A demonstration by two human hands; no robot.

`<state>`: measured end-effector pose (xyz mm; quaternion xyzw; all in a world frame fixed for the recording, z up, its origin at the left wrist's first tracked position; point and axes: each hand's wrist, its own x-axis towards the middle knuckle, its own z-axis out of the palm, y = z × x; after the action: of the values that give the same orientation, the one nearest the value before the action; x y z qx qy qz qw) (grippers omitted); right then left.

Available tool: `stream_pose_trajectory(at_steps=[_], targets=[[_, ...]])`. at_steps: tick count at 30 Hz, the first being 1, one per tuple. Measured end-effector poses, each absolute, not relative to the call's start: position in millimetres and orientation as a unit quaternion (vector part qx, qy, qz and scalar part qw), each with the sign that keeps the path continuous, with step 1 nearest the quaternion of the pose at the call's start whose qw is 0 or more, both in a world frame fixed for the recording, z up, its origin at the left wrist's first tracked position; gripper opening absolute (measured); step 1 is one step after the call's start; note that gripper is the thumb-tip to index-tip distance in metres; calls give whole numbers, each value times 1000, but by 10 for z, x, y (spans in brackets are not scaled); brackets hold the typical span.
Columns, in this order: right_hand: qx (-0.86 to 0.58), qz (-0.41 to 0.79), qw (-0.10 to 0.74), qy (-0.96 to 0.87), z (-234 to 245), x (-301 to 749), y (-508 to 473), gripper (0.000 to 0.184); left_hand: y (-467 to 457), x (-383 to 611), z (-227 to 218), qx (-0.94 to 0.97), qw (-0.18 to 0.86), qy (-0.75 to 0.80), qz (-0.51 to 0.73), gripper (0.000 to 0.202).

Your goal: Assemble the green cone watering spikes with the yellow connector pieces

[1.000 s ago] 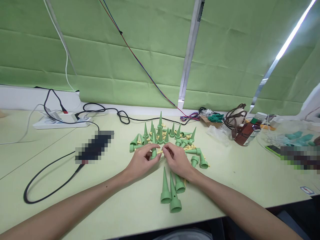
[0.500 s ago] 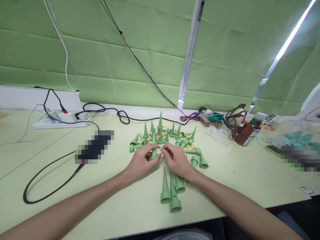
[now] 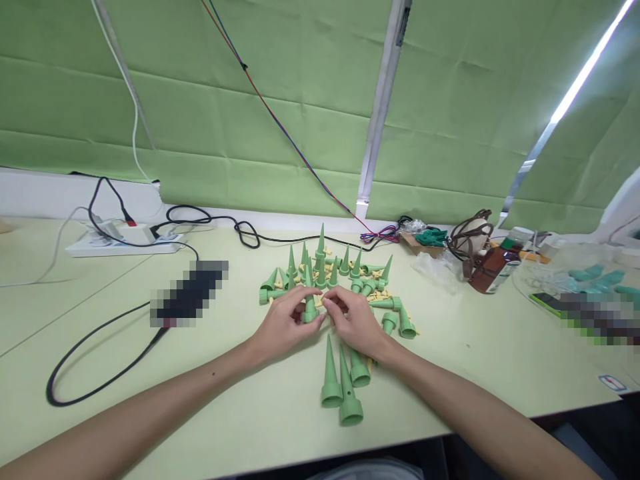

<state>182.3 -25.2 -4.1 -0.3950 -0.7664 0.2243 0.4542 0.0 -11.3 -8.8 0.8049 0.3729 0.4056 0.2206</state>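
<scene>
My left hand [image 3: 280, 327] is closed around a green plastic watering spike [image 3: 310, 305], its point up and its wide collar low between the fingers. Against the side of that spike, my right hand [image 3: 356, 325] pinches a small yellow plastic piece [image 3: 320, 302], partly hidden by the fingertips. Beyond both hands, several more green spikes [image 3: 292, 262] stand or lie among loose yellow pieces [image 3: 381, 294]. Nearer me, below the right hand, lie a green spike [image 3: 330, 383] and a second spike with a side hole [image 3: 351, 400], collars toward me.
At the left are a power strip [image 3: 125, 243] and a pixelated dark device with a looped black cable [image 3: 55, 373]. A reddish-brown bottle [image 3: 495, 267], a clear plastic bag [image 3: 437, 267] and a green-edged pixelated object [image 3: 547, 301] lie to the right. The table's front edge runs below.
Both hands stay nearly in place. The held spike has shifted slightly in my left fingers, and the yellow piece has moved up a little against its side.
</scene>
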Motion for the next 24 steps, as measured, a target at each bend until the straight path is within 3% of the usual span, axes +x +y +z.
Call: stream_pose_trajectory(at_steps=[24], targets=[[-388, 284, 476, -736, -64, 1823, -274, 19, -119, -35, -103, 823, 207, 354, 392, 40]])
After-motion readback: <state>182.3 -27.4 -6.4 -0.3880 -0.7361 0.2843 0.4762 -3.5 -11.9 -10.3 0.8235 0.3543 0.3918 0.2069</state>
